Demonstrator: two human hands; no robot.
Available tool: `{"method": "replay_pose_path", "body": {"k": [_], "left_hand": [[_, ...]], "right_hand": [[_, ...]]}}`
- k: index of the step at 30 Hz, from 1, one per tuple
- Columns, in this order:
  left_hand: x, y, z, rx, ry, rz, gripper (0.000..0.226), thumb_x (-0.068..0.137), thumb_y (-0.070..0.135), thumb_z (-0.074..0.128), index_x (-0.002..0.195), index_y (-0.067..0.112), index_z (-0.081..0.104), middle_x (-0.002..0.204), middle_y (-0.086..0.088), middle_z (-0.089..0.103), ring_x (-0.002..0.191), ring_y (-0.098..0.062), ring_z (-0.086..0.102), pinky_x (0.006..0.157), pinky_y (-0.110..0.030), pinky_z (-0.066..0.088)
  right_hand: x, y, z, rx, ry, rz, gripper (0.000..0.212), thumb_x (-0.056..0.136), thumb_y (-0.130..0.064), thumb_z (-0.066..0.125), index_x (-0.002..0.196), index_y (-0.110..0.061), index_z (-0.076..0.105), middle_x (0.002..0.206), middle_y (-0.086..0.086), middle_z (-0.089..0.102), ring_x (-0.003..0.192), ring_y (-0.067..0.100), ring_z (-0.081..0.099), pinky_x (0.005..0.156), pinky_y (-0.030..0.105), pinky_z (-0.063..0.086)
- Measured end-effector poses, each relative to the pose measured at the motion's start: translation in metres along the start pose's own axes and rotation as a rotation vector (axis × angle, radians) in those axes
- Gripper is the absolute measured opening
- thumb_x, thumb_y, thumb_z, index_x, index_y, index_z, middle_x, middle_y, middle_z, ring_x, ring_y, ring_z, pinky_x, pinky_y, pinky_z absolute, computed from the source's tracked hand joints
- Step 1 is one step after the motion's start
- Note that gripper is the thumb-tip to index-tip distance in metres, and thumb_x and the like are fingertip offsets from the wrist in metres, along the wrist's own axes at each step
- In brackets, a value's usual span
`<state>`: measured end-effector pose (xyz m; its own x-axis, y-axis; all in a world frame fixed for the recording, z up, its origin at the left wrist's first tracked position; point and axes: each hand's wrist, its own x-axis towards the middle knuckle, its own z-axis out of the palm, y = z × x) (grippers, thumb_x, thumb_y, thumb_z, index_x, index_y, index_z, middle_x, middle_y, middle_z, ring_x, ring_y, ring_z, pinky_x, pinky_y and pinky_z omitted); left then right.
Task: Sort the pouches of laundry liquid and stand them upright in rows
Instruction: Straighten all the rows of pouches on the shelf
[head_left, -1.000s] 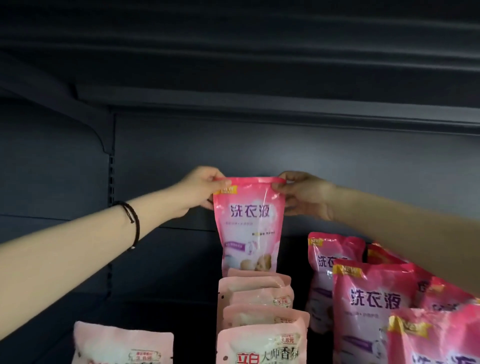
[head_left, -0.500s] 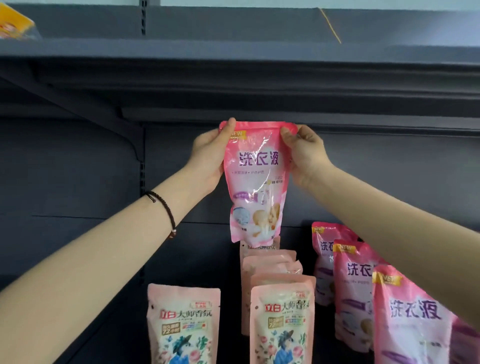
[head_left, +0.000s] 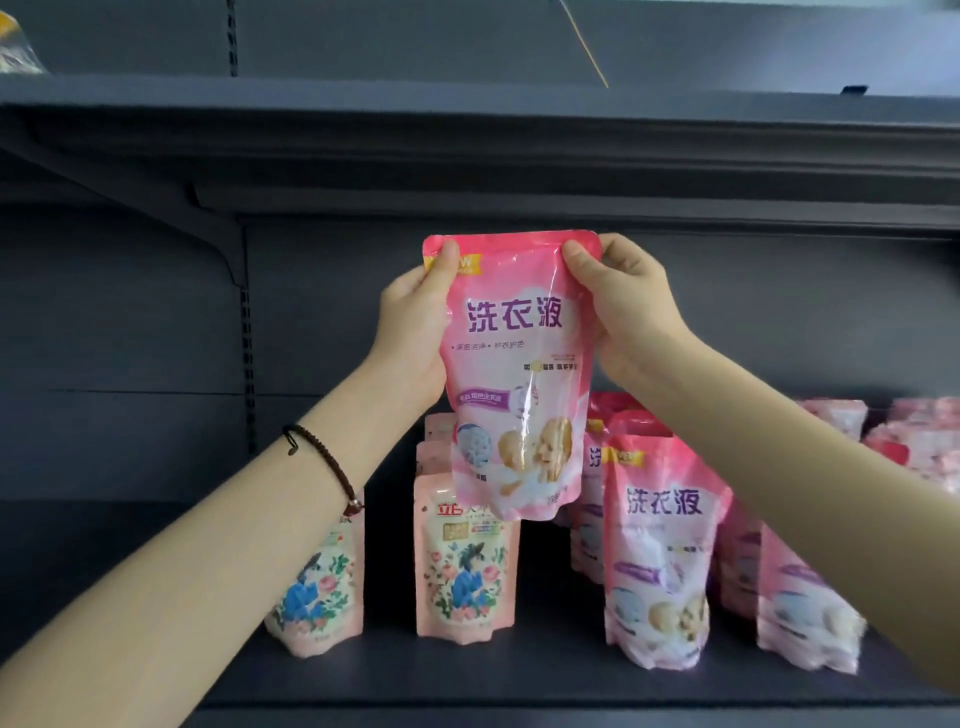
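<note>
Head view, both hands (head_left: 415, 332) (head_left: 628, 306) gripping pink pouch (head_left: 514, 374) above shelf (head_left: 467, 670) rows

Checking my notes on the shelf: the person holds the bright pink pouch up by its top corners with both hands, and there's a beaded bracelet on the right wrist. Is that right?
Not quite. The head view shows the bracelet on the left wrist, not the right. The rest stands: left hand and right hand each grip a top corner of the bright pink pouch, held up above the shelf.

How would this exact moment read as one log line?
left hand + right hand: gripping pink pouch top corners | pouch: held above shelf | rows: standing below
</note>
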<state>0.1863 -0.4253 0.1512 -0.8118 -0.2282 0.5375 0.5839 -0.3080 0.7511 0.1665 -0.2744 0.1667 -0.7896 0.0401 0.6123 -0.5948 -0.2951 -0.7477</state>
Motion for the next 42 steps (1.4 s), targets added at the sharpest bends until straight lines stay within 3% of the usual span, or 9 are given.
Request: {"method": "replay_pose_path", "body": {"k": [8,13,22,25,29,31,34,38,42], "left_hand": [[-0.056,-0.056,0.069,-0.004,0.029,-0.047,0.029,0.091,0.042,0.060,0.079,0.016,0.061,0.067,0.002,0.067,0.063,-0.013,0.067,0.068,-0.036,0.059],[-0.098,-0.116,0.085,0.033,0.068,-0.042,0.033,0.089,0.044,0.060,0.078,0.013,0.066,0.066,0.003,0.068,0.058,-0.009,0.066,0.053,-0.021,0.055],[-0.116,-0.169,0.094,0.277,0.156,0.003,0.031,0.090,0.051,0.054,0.072,0.030,0.068,0.074,-0.011,0.061,0.068,-0.028,0.057,0.061,-0.038,0.046],[-0.116,-0.176,0.092,0.491,0.198,0.292,0.015,0.094,0.038,0.054,0.108,0.038,0.061,0.102,0.011,0.065,0.092,-0.009,0.062,0.080,-0.029,0.049],[-0.157,-0.210,0.064,0.880,0.117,0.552,0.070,0.082,0.037,0.070,0.140,0.030,0.033,0.149,-0.002,0.028,0.140,-0.012,0.029,0.112,-0.029,0.033],[-0.183,-0.232,0.049,1.105,-0.038,0.536,0.079,0.077,0.054,0.070,0.143,0.041,0.028,0.156,-0.001,0.014,0.145,-0.011,0.012,0.114,-0.035,0.024],[-0.188,-0.244,0.040,1.143,-0.118,0.363,0.081,0.075,0.066,0.063,0.140,0.058,0.015,0.151,0.011,0.025,0.139,-0.003,0.018,0.112,-0.044,0.030],[-0.167,-0.241,0.035,1.220,-0.198,0.314,0.082,0.077,0.062,0.064,0.138,0.060,0.008,0.143,0.022,0.033,0.134,0.001,0.026,0.111,-0.032,0.027],[-0.153,-0.246,0.026,1.234,-0.210,0.245,0.081,0.079,0.057,0.061,0.138,0.058,0.006,0.135,0.030,0.027,0.124,0.011,0.025,0.106,-0.023,0.026]], "right_hand": [[-0.035,-0.012,-0.097,-0.052,-0.011,0.056,0.014,0.094,-0.016,0.059,0.080,-0.015,0.058,0.069,0.001,0.061,0.056,0.013,0.058,0.051,0.027,0.053],[-0.072,0.020,-0.153,-0.064,0.009,0.041,0.017,0.093,-0.016,0.059,0.077,-0.017,0.062,0.073,0.001,0.065,0.068,0.018,0.061,0.068,0.039,0.055],[-0.092,0.085,-0.175,-0.070,0.204,0.034,0.019,0.095,-0.022,0.058,0.076,-0.022,0.058,0.074,-0.002,0.059,0.070,0.015,0.054,0.068,0.034,0.048],[-0.090,0.095,-0.171,-0.064,0.290,0.014,0.020,0.094,-0.020,0.058,0.075,-0.027,0.058,0.069,-0.010,0.057,0.067,0.007,0.051,0.067,0.025,0.045],[-0.080,0.107,-0.170,-0.012,0.356,0.038,0.018,0.094,-0.020,0.060,0.077,-0.027,0.056,0.068,-0.009,0.051,0.065,0.007,0.046,0.067,0.024,0.043],[-0.075,0.112,-0.170,-0.017,0.358,0.017,0.015,0.094,-0.020,0.059,0.080,-0.026,0.057,0.072,-0.010,0.055,0.067,0.005,0.049,0.069,0.021,0.044],[-0.072,0.120,-0.167,-0.062,0.342,-0.029,0.016,0.095,-0.022,0.058,0.079,-0.025,0.058,0.071,-0.009,0.055,0.066,0.006,0.049,0.066,0.021,0.044],[-0.064,0.129,-0.162,-0.079,0.340,-0.035,0.015,0.095,-0.024,0.057,0.081,-0.027,0.058,0.070,-0.017,0.055,0.067,0.000,0.050,0.069,0.019,0.043],[-0.054,0.140,-0.157,-0.093,0.304,-0.026,0.022,0.096,-0.025,0.055,0.074,-0.022,0.052,0.071,-0.002,0.045,0.068,0.012,0.041,0.066,0.029,0.039]]}}
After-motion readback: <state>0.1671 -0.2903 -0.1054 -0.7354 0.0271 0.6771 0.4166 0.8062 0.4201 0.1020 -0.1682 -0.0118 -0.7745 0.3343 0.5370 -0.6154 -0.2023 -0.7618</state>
